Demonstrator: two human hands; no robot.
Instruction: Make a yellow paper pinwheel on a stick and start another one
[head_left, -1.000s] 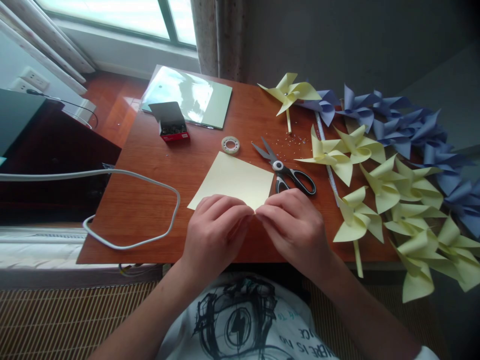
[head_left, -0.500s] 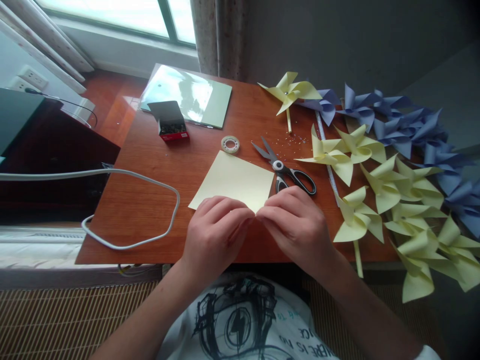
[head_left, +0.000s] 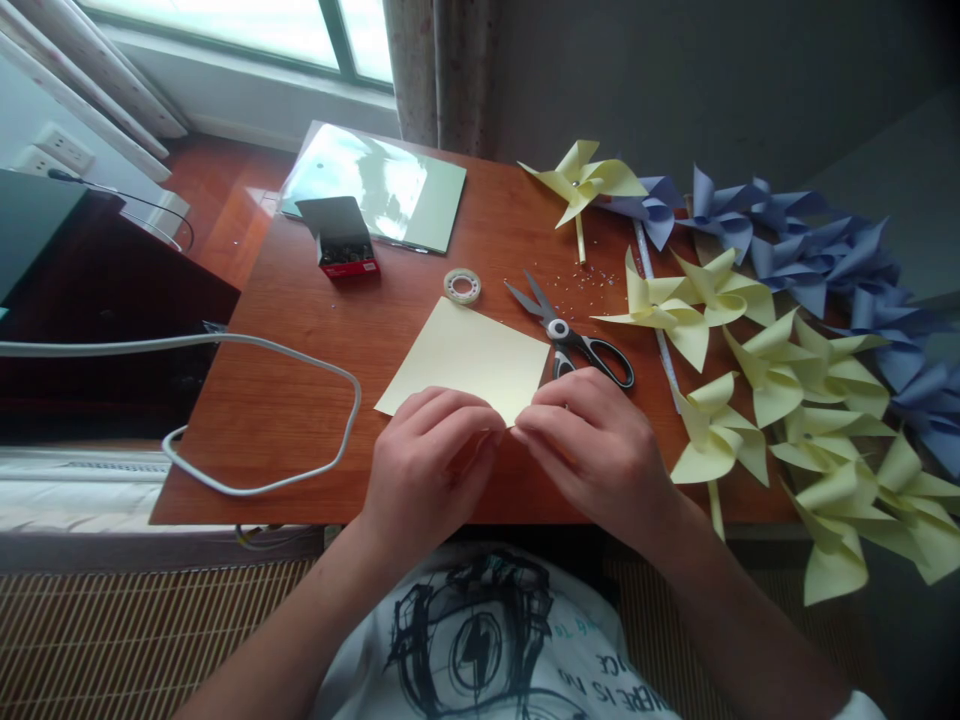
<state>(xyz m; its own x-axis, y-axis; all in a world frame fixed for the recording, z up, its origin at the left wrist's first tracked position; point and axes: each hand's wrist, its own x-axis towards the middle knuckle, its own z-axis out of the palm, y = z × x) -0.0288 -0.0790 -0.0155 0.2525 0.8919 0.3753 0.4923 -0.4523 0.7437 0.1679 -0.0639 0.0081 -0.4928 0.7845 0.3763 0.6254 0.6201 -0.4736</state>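
Resting at far left: white cable (head_left: 262, 420), looped over the edge of the wooden surface (head_left: 300, 330).
Back left: red box (head_left: 341, 245) with its lid up, in front of a glossy folder (head_left: 390, 190).
Left hand (head_left: 427, 470): fingers pinching the near corner of the yellow paper square (head_left: 469, 360).
Paper: flat on the surface, near the front edge.
Tape roll (head_left: 462, 286): just behind the paper.
Right hand (head_left: 592, 450): fingers pinching the same corner, tips meeting the left's.
Scissors (head_left: 574, 335): shut, just beside the paper.
Right: yellow pinwheels (head_left: 765, 380) and blue pinwheels (head_left: 810, 250), overlapping.
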